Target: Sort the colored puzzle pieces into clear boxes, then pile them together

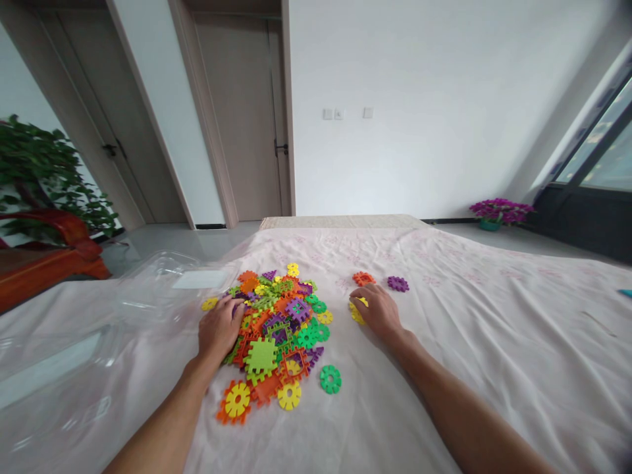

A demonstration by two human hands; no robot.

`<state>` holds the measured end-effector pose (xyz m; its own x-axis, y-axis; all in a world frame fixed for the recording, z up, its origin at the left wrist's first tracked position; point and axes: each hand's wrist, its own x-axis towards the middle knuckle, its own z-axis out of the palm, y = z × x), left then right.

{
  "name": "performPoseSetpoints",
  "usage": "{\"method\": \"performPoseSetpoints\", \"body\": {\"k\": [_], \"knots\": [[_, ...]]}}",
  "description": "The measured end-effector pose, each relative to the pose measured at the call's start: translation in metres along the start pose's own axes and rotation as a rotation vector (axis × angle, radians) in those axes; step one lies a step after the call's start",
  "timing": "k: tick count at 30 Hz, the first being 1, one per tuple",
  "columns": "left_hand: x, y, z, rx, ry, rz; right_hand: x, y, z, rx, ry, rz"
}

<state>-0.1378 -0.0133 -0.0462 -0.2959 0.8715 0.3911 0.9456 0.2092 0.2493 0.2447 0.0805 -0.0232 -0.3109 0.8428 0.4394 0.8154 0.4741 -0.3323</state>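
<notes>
A heap of plastic interlocking building pieces (pixel 261 354) in orange, green, purple and yellow lies on the cloth. At its left edge rests my left hand (pixel 220 327), fingers loosely apart and touching the pieces, with the fingertips partly hidden. To the right of the heap, my right hand (pixel 378 311) bends its fingers over a yellow building piece (pixel 356 312) and grips it at the cloth. Just beyond that hand lies an orange square piece (pixel 363 278). A purple square piece (pixel 397 284) sits to its right. Nearer me is a green round piece (pixel 330 379), separate from the heap.
A pale wrinkled cloth (pixel 484 342) covers the work surface. Clear plastic containers (pixel 148 289) lie on the left. Beyond are a wooden armrest (pixel 64 243), a leafy plant (pixel 39 171), doors (pixel 241 118) and a pot of purple flowers (pixel 501 210).
</notes>
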Motion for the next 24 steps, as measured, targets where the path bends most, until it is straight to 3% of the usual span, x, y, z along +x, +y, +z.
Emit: {"method": "performPoseSetpoints", "body": {"k": [3, 6, 11, 24], "knots": [[0.0, 0.0, 0.0, -0.001, -0.001, 0.003, -0.004, -0.022, 0.001, 0.021, -0.071, -0.192], [0.0, 0.0, 0.0, -0.004, -0.003, 0.007, -0.009, -0.041, 0.005, 0.004, -0.121, -0.243], [0.0, 0.0, 0.001, -0.007, 0.003, 0.009, -0.012, -0.056, 0.009, -0.034, -0.176, -0.226], [0.0, 0.0, 0.0, -0.005, -0.008, 0.0, -0.01, -0.058, 0.014, 0.082, -0.208, -0.112]]}}
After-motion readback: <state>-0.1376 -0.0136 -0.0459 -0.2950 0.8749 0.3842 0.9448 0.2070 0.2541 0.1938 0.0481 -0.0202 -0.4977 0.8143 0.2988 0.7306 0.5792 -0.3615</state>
